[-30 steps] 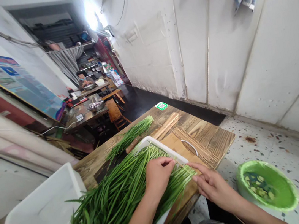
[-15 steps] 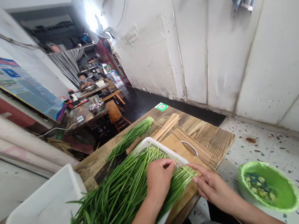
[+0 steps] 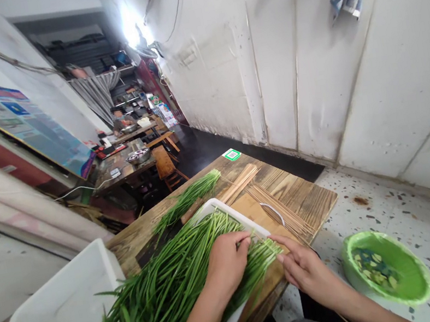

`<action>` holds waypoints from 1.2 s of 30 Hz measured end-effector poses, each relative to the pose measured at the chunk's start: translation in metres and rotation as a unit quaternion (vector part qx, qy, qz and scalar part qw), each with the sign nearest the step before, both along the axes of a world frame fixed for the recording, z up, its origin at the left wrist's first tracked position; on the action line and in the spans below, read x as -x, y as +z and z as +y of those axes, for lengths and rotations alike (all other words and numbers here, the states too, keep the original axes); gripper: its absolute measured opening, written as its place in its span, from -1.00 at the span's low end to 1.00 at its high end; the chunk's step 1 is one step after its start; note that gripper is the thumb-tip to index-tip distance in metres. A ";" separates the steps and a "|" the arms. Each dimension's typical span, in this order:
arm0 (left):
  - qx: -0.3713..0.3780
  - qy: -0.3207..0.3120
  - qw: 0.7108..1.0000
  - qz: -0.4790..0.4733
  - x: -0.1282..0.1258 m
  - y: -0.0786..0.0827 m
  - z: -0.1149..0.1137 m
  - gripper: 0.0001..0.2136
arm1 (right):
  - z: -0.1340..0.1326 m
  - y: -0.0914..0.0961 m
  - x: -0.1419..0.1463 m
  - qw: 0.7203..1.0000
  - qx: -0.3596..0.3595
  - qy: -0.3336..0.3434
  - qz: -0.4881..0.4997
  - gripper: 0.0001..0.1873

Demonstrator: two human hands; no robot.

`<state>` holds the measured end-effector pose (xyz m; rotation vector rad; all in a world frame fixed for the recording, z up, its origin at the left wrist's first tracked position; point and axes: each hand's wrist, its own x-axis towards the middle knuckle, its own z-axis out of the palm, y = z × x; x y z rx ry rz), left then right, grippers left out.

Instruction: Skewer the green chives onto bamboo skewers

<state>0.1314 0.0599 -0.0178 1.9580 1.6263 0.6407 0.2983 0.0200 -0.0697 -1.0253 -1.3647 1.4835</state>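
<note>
A large heap of garlic chives [image 3: 169, 280] fills a white tray [image 3: 245, 216], leaves toward the lower left and pale cut stem ends toward the right. Over the stems is my left hand [image 3: 230, 261], its thumb and forefinger pinched together on what looks like a chive stem, mostly hidden by the fingers. My right hand [image 3: 304, 264] is at the cut ends, with stems between its forefinger and thumb. A thin pale strip spans the small space between both hands; whether it is a stem or a skewer cannot be made out.
Bamboo skewers [image 3: 282, 213] lie across a wooden cutting board [image 3: 250, 207] and the table. A smaller chive bunch [image 3: 188, 199] lies behind a knife's wooden handle [image 3: 191, 209]. A white bin [image 3: 58, 310] stands left; a green basin [image 3: 409, 271] is on the floor right. A person [image 3: 123, 123] sits far back.
My left hand has shifted slightly left and down, its fingertips still pinched. My right hand stays at the stem ends. In the background the seated person's head has risen.
</note>
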 end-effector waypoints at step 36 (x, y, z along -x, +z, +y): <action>0.059 0.027 0.988 -0.139 0.004 -0.016 0.014 -0.79 | 0.005 -0.003 -0.003 1.000 -0.016 0.013 -0.016 -0.46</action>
